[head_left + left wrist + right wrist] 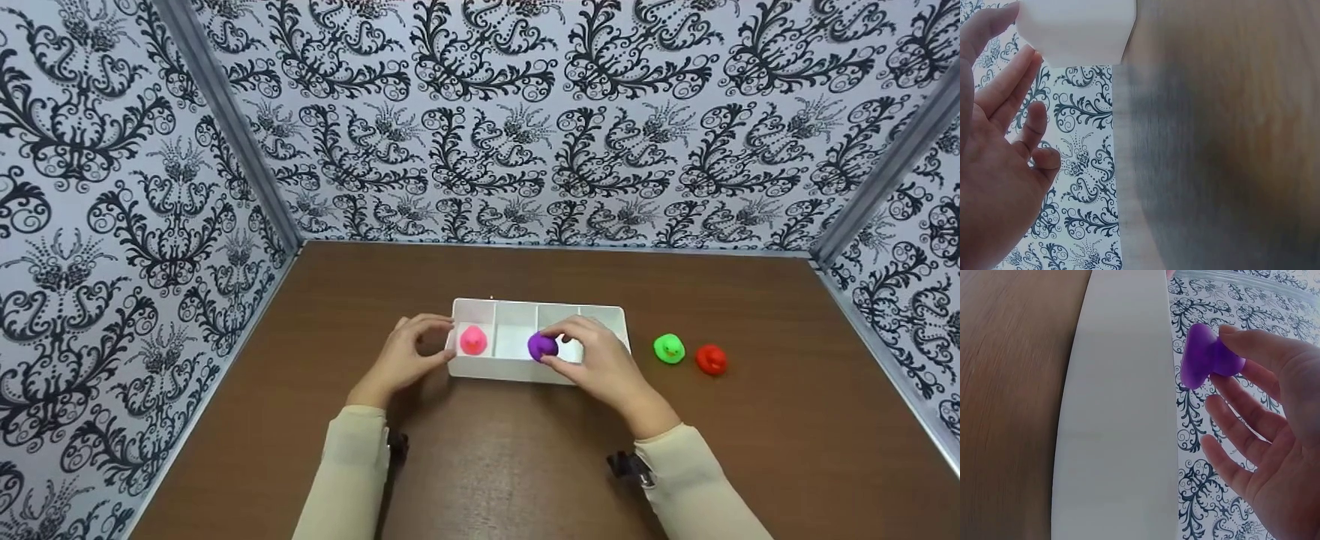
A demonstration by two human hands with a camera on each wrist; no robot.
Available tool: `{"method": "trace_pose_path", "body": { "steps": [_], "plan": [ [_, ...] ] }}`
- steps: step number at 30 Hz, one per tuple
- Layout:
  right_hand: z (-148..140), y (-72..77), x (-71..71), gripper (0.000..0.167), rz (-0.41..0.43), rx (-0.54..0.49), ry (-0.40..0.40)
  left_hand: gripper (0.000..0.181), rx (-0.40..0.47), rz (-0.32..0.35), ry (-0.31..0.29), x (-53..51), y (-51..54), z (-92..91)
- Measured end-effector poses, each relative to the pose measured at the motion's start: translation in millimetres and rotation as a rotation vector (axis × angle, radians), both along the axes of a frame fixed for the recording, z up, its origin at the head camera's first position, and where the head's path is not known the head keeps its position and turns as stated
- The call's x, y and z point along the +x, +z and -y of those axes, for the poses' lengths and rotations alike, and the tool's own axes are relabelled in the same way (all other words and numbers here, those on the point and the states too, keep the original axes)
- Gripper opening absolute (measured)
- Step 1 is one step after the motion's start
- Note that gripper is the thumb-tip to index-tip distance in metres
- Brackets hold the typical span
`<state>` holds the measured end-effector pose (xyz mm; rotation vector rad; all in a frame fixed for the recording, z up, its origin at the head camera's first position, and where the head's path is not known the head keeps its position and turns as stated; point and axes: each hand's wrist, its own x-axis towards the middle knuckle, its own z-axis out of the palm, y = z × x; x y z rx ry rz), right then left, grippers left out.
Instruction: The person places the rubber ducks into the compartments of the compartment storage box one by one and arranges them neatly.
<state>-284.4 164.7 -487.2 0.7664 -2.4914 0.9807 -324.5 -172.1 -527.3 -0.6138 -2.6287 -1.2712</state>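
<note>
Item 1. Left hand (401,356): thumb and fingers stand apart, their tips touching the near end of item 2. We judge that this light contact braces the container against sliding.

Item 2. White, rectangular, apparently plastic tray (510,369) with 4 compartments in a row, set lengthwise before the person on the brown wood-grain table (480,465). So placed, we reckon, every compartment lies within reach of either hand.

Item 3. Bright pink, rubber-like toy duck (473,340), sitting in the leftmost compartment, where the low walls should keep it from rolling off.

Item 4. Purple, rubber-like, duck-shaped toy (537,346), held over the tray near the divider between the 2nd and 3rd compartments. In the right wrist view we see it above the long wall's rim, presumably for clearance.

Item 5. Right hand (600,360): thumb and fingertips pinched on item 4 at 1 end, the remaining fingers spread; we suppose this leaves the toy's other end free.

Item 6. Lime green toy duck (669,349) and red toy duck (711,360): 2 pieces, near each other but apart, on the table just beyond the tray's right end, handiest for the right hand.
</note>
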Motion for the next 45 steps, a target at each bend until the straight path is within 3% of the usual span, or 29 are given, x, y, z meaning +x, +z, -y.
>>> {"method": "trace_pose_path", "body": {
  "steps": [8, 22, 30, 45],
  "plan": [
    [9, -1.5, -4.6, 0.030, 0.008, -0.006, 0.009, 0.040, 0.002, -0.007, 0.001, 0.3, 0.4, -0.7],
    [20, -6.1, -9.9, 0.030, 0.045, -0.020, 0.002, 0.042, 0.010, 0.037, 0.001, 1.1, 0.6, -0.9],
    [25, -8.6, -17.5, 0.031, 0.014, -0.024, -0.015, 0.042, -0.008, -0.009, 0.002, -3.5, -4.2, -0.1],
    [34, -14.7, -25.5, 0.031, 0.023, -0.009, -0.016, 0.041, 0.004, 0.013, 0.012, -3.3, -4.7, 0.6]
  ]
}}
